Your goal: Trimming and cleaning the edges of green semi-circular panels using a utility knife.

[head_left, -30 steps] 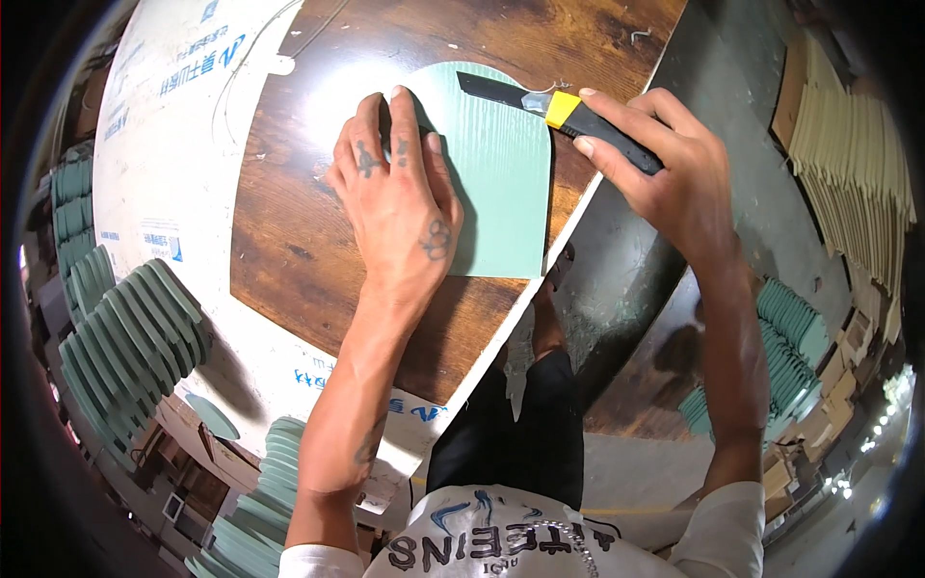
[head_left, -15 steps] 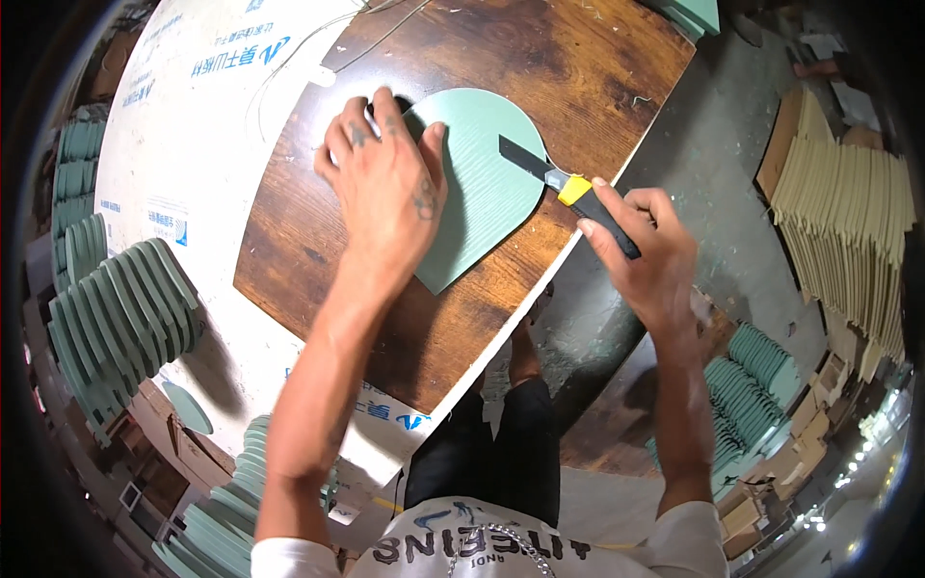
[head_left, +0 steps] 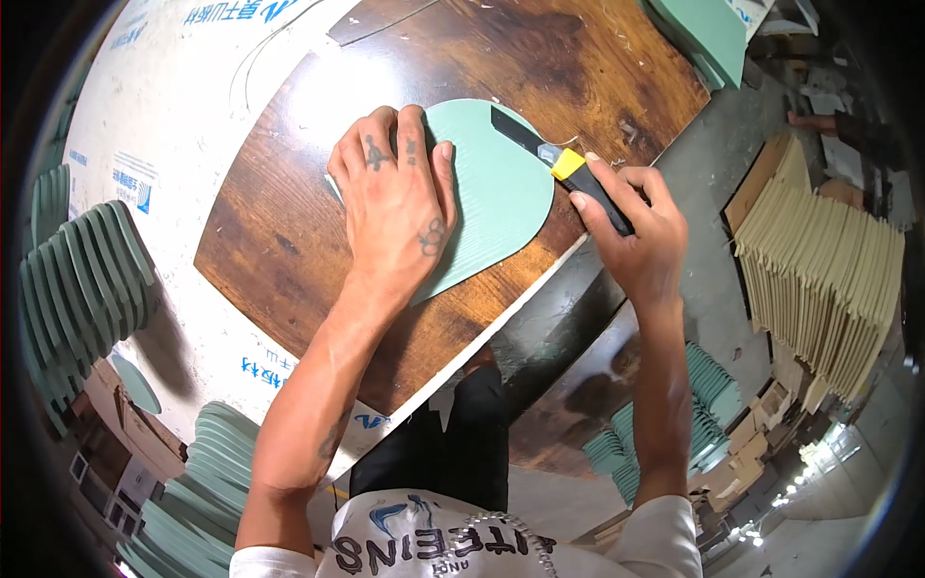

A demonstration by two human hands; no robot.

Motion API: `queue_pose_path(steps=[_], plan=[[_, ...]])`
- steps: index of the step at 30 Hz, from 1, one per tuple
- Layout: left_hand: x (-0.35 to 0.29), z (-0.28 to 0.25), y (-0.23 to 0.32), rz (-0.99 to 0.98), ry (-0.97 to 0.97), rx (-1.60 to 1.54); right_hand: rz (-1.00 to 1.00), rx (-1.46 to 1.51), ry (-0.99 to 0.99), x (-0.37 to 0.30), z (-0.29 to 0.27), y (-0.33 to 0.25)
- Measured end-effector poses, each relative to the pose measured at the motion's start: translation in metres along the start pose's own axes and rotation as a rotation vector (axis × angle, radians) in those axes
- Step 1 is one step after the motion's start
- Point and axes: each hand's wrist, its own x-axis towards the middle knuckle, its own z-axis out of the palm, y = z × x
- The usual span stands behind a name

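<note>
A light green, ribbed sheet piece [head_left: 496, 193] with a rounded far end lies flat on a brown wood-grain board [head_left: 289, 260]. Pressing down on its left part is my left hand [head_left: 395, 193], fingers stretched out and the thumb lying on the surface; part of the piece is hidden beneath it. My right hand [head_left: 641, 226] grips a utility knife [head_left: 597, 197] with a black handle and yellow collar. The knife's dark blade [head_left: 515, 128] reaches over the piece's upper right rim. A thin pale trimming strip [head_left: 567, 143] curls beside the blade.
White printed sheeting [head_left: 125, 125] extends under the board. Stacks of green pieces [head_left: 87, 289] stand at the left, with more green stacks [head_left: 207, 462] at lower left. A tall cream stack [head_left: 819, 270] is on the floor at right. The board's edge [head_left: 501, 337] runs before me.
The view has shifted. My left hand now covers more of the green piece's left side, and the piece looks slightly turned. The knife blade has moved closer to the far rim.
</note>
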Motion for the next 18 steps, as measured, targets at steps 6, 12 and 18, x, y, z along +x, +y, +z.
queue_pose_path(steps=[6, 12, 18], plan=[[0.003, 0.003, 0.008, -0.057, -0.003, 0.013, -0.024, 0.041, -0.098, -0.001, -0.010, 0.012], [-0.001, 0.004, 0.003, -0.044, 0.061, 0.051, 0.001, 0.054, -0.153, -0.065, -0.017, -0.002], [-0.003, 0.000, -0.004, 0.179, 0.131, 0.018, 0.214, 0.337, -0.040, -0.073, -0.014, 0.014]])
